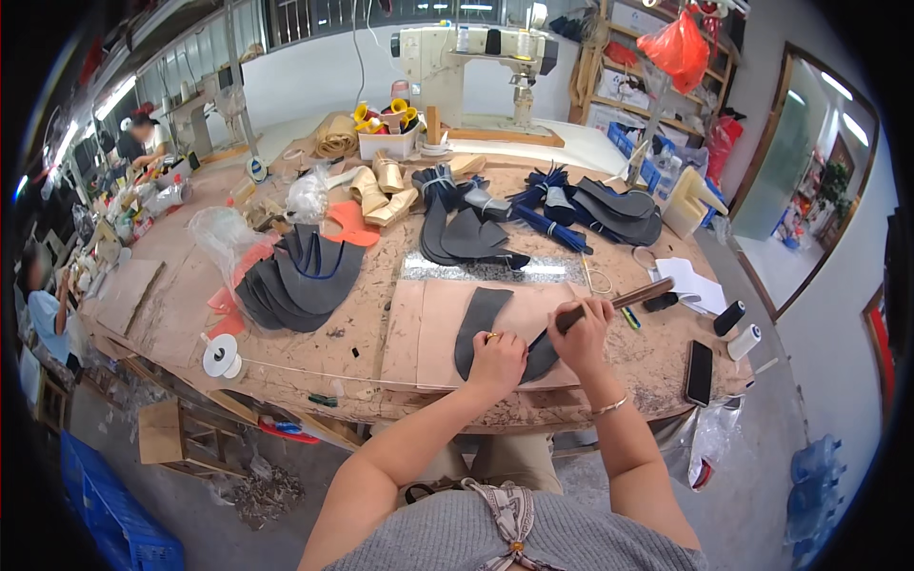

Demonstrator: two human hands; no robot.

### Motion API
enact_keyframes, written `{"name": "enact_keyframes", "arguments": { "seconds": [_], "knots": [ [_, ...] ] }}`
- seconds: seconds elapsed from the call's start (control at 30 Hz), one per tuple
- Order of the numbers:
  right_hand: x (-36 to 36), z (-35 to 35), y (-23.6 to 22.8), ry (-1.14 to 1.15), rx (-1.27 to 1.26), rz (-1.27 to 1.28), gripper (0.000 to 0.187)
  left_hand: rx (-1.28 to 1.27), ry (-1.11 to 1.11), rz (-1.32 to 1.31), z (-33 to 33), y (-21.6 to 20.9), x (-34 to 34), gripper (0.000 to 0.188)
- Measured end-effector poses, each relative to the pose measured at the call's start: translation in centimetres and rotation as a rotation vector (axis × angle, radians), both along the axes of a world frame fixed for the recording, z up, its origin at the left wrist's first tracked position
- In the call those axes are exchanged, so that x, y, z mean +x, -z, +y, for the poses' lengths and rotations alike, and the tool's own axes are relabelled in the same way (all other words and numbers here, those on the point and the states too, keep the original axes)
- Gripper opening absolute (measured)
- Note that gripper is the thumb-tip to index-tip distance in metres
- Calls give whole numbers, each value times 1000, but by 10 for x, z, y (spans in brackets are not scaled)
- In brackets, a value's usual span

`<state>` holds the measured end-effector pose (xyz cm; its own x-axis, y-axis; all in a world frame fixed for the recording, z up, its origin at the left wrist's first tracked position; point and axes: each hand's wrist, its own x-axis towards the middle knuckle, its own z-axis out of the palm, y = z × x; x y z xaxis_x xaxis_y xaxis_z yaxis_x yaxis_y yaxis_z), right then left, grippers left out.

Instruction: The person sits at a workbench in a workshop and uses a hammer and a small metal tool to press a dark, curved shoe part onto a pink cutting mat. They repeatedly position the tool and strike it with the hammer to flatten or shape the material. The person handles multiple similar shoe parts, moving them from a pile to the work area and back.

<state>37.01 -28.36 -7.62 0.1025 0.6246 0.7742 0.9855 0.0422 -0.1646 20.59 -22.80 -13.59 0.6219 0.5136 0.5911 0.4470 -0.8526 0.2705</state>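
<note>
Blk phone [699,373] nr 2 spools [744,343]

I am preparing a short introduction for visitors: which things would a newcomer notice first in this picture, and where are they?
Probably the bright red plastic bag hanging at upper right, then the blue crate at lower left. Near the front edge of the worktable, the right hand grips a brown tool, while the left hand rests on a curved dark grey piece.

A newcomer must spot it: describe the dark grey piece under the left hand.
On the worktable, find the tan board near the front edge. On it lies a curved dark grey piece, partly hidden by the left hand. Unlike the fanned grey pieces to its left, it lies apart from any pile.
</note>
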Motion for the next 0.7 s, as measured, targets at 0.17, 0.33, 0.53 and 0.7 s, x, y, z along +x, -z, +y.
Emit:
{"name": "enact_keyframes", "arguments": {
  "seconds": [0.17, 0.33, 0.53, 0.7],
  "knots": [
    [3, -2, 11, -90, -47, 58, 17, -44, 31, -53, -2, -2, 1, 8],
    [-24, -9, -7, -46, 126, 15, 15, -19, 10, -47, -1, 2, -3, 9],
    [3, 2, 1, -29, 22, -59, 14, -78, -44, -16, -7, 0, 2, 11],
    [-9, 6, 21, -66, -23, 134, 18, -102, -89, -3, -11, 7, 14, 18]
  ]
}}
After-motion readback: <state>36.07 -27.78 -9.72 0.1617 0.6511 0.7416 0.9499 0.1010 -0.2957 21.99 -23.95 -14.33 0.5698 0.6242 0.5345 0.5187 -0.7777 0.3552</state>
